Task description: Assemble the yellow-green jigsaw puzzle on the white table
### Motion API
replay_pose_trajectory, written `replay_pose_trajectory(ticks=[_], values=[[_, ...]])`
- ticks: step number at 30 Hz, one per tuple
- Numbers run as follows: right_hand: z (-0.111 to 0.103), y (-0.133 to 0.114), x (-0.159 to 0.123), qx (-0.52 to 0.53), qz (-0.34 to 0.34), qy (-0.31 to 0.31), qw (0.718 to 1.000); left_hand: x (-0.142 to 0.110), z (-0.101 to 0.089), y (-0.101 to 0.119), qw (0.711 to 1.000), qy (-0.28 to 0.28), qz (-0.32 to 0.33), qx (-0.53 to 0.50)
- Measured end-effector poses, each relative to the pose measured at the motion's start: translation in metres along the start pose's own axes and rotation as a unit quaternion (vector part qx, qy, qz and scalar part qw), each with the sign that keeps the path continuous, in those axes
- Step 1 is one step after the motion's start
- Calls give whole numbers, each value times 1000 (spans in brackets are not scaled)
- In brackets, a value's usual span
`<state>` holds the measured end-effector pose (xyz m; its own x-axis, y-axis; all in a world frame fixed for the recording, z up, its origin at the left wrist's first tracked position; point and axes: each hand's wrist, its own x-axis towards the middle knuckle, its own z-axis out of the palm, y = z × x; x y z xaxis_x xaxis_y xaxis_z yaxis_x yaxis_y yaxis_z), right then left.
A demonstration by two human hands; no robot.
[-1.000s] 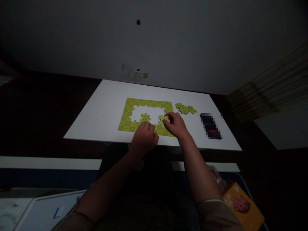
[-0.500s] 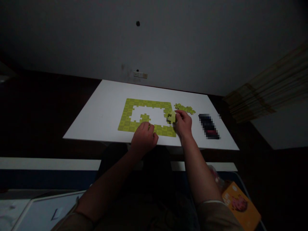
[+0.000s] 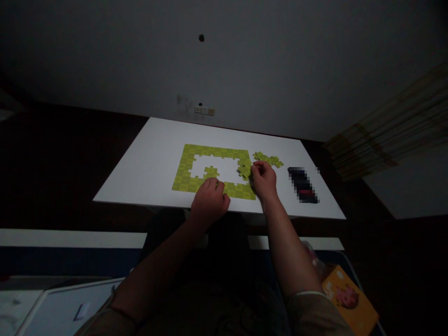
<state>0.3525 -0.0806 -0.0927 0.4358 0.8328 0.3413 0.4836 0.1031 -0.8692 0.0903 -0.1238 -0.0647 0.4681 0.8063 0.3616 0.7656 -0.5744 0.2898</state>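
Note:
A green checked jigsaw puzzle (image 3: 181,175) lies on the white table, its frame joined around a bare white middle. A few joined pieces (image 3: 211,171) jut up from its lower border. My right hand (image 3: 265,179) pinches a green puzzle piece (image 3: 246,170) over the inner side of the right border; whether it touches the border I cannot tell. My left hand (image 3: 210,198) rests on the lower border with curled fingers. A small pale edge shows by its fingertips, too little to name. Beyond my right hand lies a heap of loose green pieces (image 3: 268,158).
To the right on the table (image 3: 135,163) sits a dark, pixelated object (image 3: 303,185). An orange box (image 3: 350,298) stands low at right beside a clear plastic bag (image 3: 313,256). A wall with a socket strip (image 3: 204,110) rises behind the table.
My right hand has shifted slightly left and the puzzle piece in it has tipped from raised to lower over the right border. The left hand stays where it was.

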Motion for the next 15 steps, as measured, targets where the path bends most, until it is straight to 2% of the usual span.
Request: replay_pose_trajectory(ticks=[5, 11, 15], values=[[-1, -2, 1, 0, 2, 68, 998, -1, -1, -1, 1000, -10, 3, -2], [0, 1, 3, -32, 5, 62, 998, -4, -1, -5, 997, -30, 70, -22], [0, 6, 5, -25, 12, 63, 998, 7, 3, 10, 995, -56, 78, -26]])
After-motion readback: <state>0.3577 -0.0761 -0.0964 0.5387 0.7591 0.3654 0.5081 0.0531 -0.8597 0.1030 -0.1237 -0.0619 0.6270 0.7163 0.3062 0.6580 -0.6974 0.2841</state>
